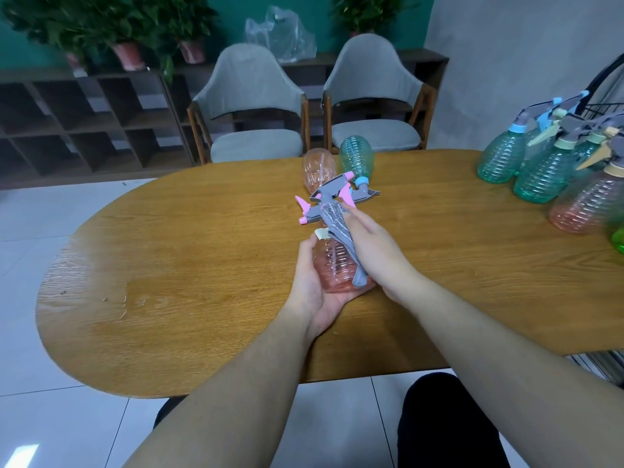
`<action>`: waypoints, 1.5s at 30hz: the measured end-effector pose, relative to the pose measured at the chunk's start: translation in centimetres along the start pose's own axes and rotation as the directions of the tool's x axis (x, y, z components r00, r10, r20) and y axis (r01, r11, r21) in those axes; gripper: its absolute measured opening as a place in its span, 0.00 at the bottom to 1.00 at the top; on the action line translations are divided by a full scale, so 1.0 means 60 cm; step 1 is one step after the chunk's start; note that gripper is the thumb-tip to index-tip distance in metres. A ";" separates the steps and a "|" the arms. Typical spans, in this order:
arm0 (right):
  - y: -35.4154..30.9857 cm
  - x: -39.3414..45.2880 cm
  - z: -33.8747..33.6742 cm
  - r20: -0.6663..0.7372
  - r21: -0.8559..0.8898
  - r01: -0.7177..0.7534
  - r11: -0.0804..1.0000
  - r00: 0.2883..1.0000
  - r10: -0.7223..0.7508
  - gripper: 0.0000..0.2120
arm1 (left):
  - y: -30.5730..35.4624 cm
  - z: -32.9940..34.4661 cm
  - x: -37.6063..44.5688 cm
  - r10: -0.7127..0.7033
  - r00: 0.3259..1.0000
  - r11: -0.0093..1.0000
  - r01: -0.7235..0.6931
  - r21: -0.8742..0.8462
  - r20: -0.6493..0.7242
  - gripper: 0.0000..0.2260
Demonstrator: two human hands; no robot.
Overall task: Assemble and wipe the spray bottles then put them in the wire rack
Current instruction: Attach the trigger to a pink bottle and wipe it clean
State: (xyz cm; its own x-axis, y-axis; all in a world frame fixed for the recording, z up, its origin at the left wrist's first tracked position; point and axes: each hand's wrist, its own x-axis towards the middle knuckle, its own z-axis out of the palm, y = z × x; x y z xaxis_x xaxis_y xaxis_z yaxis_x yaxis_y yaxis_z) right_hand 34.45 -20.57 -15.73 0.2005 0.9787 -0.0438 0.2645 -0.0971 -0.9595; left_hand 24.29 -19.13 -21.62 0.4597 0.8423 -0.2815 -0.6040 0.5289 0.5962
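Note:
My left hand (pixel 312 288) grips the base of a pink ribbed spray bottle (pixel 332 261) tilted away from me over the wooden table (pixel 185 265). Its grey and pink trigger head (pixel 320 204) points left. My right hand (pixel 374 251) holds a grey cloth (pixel 341 238) against the bottle's neck and side. Behind it lie a pink bottle (pixel 317 172) and a teal bottle (pixel 356 160) with a blue-collared grey head. Several assembled teal and pink bottles (pixel 540 167) stand at the right by the black wire rack (pixel 604 96).
Two grey chairs (pixel 250 106) stand behind the table's far edge. A low wooden shelf unit (pixel 84 123) with potted plants and a plastic bag lines the back wall. A green bottle (pixel 618 236) shows at the right edge. Water drops (pixel 125 300) lie on the table's left.

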 end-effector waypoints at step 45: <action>0.027 -0.077 -0.217 -0.196 0.598 -0.199 0.776 0.903 0.383 0.13 | -0.057 0.179 0.056 0.426 0.900 0.657 -0.373 0.655 0.085 0.30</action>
State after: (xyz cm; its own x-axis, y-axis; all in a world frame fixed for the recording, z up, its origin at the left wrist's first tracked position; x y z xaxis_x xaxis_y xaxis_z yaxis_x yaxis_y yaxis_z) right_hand 46.20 -27.63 -13.43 0.4671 0.8110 -0.3523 -0.3987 -0.1625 -0.9026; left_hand 34.87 -19.22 -16.52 0.2118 0.9752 0.0647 -0.1426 -0.0347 0.9892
